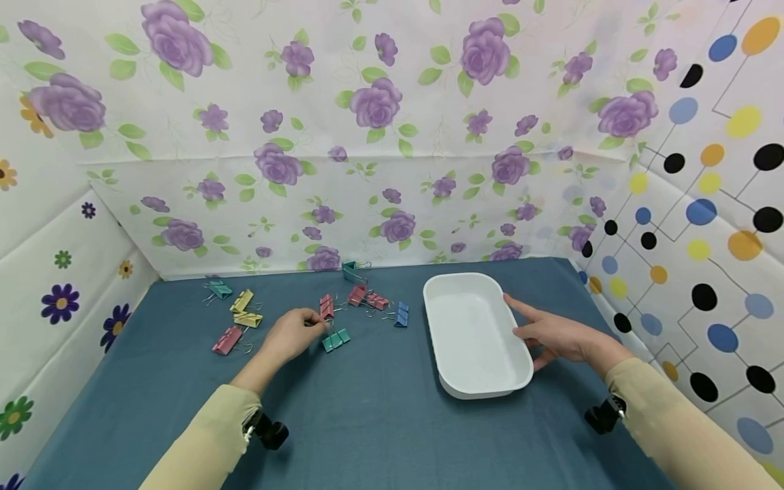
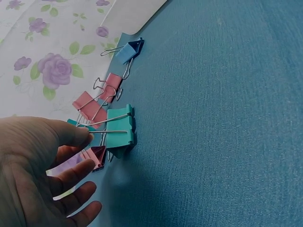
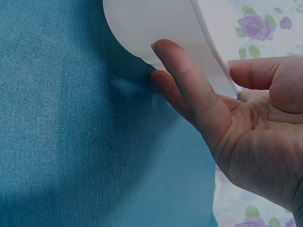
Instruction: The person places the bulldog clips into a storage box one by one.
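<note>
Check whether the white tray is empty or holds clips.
The white tray is empty: the head view shows its bare inside, with the clips outside it.

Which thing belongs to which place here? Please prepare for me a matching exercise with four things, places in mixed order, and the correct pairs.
Things
1. White rounded-rectangular tray
2. Frontmost teal wire-handled binder clip
3. Blue wire-handled binder clip
4. Nearer yellow wire-handled binder clip

Places
A. Just left of the tray, closest to it of all the clips
B. At the fingertips of the left hand, by its wire handles
C. Left of the left hand
D. Touched by the right hand

Right pairs: 1-D, 2-B, 3-A, 4-C
</note>
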`<action>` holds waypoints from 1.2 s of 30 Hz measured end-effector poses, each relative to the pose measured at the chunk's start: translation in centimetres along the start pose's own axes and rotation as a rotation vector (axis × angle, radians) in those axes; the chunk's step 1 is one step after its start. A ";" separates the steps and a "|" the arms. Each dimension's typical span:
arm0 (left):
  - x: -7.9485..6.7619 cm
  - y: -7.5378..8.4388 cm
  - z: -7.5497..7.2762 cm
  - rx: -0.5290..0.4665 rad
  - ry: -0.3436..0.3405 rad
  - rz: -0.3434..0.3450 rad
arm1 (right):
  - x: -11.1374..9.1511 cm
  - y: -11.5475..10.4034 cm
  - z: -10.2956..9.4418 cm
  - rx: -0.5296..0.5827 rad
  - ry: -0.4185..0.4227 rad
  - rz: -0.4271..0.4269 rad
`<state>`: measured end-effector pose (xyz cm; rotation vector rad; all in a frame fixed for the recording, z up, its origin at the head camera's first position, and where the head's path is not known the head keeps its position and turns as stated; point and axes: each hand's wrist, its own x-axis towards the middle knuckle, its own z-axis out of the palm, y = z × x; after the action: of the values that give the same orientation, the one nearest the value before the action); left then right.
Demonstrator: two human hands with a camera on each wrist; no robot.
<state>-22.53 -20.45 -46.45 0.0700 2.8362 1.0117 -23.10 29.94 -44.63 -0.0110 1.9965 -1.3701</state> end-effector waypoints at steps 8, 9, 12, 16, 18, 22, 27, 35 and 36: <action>0.0 0.0 0.0 0.007 0.002 0.022 | 0.0 0.0 0.0 0.002 -0.002 -0.001; 0.0 0.0 0.0 0.006 0.002 0.023 | 0.0 0.0 0.0 0.002 -0.002 -0.001; 0.0 0.0 -0.1 0.006 0.004 0.025 | 0.0 0.0 0.0 0.001 0.001 -0.003; -0.1 0.0 -0.2 0.010 0.005 0.025 | -0.1 0.0 0.0 0.001 0.000 -0.005; -0.1 0.0 -0.3 0.011 0.006 0.025 | -0.1 0.0 0.0 0.000 0.001 -0.005; -0.2 0.0 -0.4 0.013 0.004 0.026 | 0.0 0.0 -0.1 0.010 0.001 -0.001; -0.3 0.0 -0.5 0.013 0.002 0.030 | 0.0 0.0 -0.1 0.026 0.004 0.002; -0.5 0.2 -0.8 0.005 0.013 0.022 | 0.0 0.0 0.0 0.030 0.006 0.004; -0.6 0.3 -0.9 0.004 0.012 0.026 | 0.1 0.0 0.0 0.030 0.006 0.004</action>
<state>-22.07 -20.82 -45.55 0.1021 2.8555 1.0155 -23.17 29.92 -44.62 0.0109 1.9800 -1.3993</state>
